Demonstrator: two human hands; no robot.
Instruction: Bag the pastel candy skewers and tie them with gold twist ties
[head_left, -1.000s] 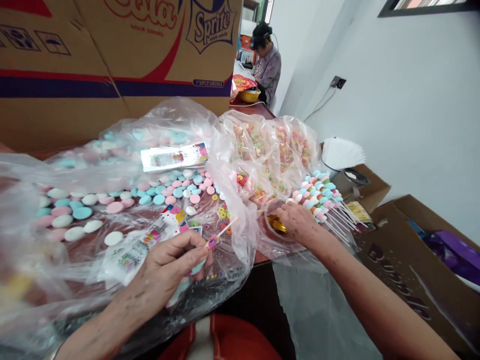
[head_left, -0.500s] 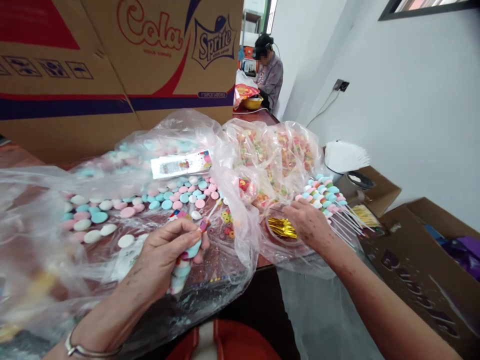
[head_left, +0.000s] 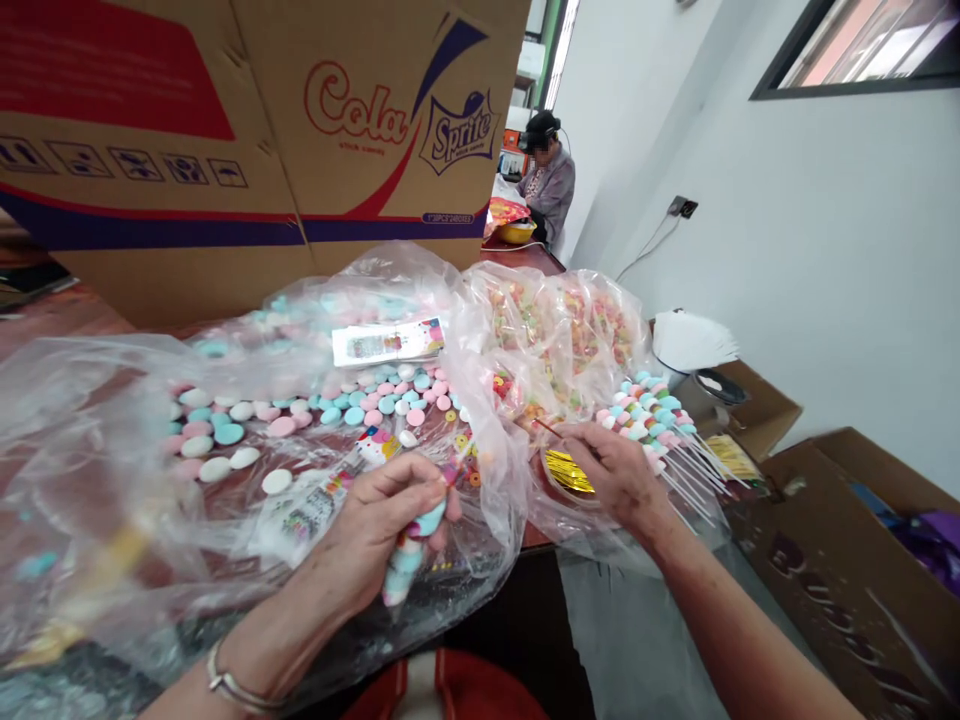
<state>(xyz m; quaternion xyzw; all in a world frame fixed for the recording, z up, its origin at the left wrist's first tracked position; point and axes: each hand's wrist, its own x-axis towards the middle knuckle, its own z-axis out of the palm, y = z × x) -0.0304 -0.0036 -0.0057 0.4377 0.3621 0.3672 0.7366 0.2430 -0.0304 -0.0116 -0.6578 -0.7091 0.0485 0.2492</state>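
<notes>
My left hand (head_left: 394,505) is closed around the gathered neck of a wrapped marshmallow-like candy skewer (head_left: 403,570), blue, white and pink, its candy end pointing down. A white stick appears to rise past the fingers. In my right hand (head_left: 619,470) a thin twist tie (head_left: 547,428) is pinched and sticks out to the left. Just below that hand stands a round clear tub of gold twist ties (head_left: 568,472). Loose pastel candies (head_left: 352,405) and small ring gummies (head_left: 471,462) lie on plastic near my left hand. Printed wrappers (head_left: 300,510) lie left of it.
A big cardboard box (head_left: 262,180) stands at the back left. Finished-looking candy skewers (head_left: 652,415) are piled at the right, beside bags of gummies (head_left: 562,320). Another stack of printed wrappers (head_left: 386,342) rests on the candy bag. Open cartons (head_left: 840,540) stand right; a person (head_left: 551,185) sits far back.
My right hand has lifted slightly off the tub, and a twist tie now shows in its fingers. The view has shifted, and my left hand still grips the wrapped skewer.
</notes>
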